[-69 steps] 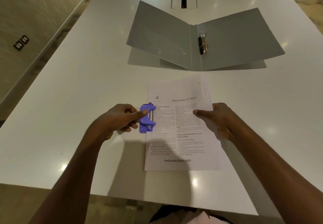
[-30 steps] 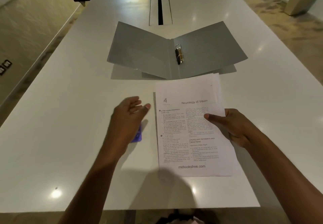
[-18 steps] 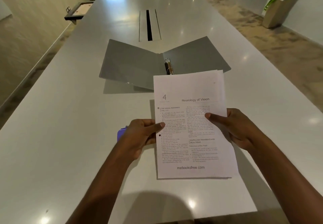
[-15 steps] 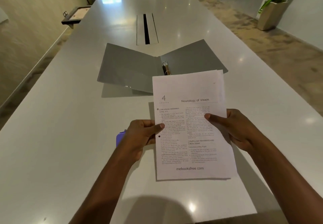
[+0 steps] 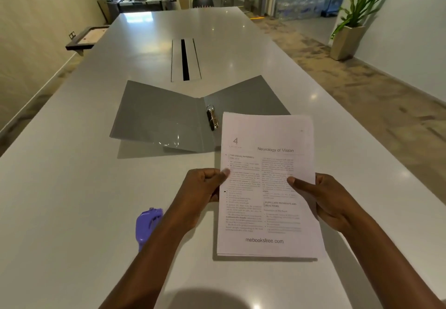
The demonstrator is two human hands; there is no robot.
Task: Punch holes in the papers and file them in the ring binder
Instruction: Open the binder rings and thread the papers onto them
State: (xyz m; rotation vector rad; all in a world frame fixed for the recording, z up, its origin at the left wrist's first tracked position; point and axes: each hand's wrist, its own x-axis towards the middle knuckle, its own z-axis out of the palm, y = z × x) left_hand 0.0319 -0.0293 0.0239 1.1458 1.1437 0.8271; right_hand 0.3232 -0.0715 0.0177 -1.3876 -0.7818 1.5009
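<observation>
I see both hands gripping the papers (image 5: 266, 183) at frame centre-right: left hand (image 5: 202, 193) pinches the left edge, right hand (image 5: 325, 200) the right edge. Ring binder (image 5: 169, 115) lies open above them; purple hole punch (image 5: 147, 224) sits lower left on the table (image 5: 60, 188).

Printed papers (image 5: 266, 188) lifted off the bench, edges pinched; grey ring binder (image 5: 166, 118) lies open beyond; purple hole punch (image 5: 146, 225) sits left.
</observation>
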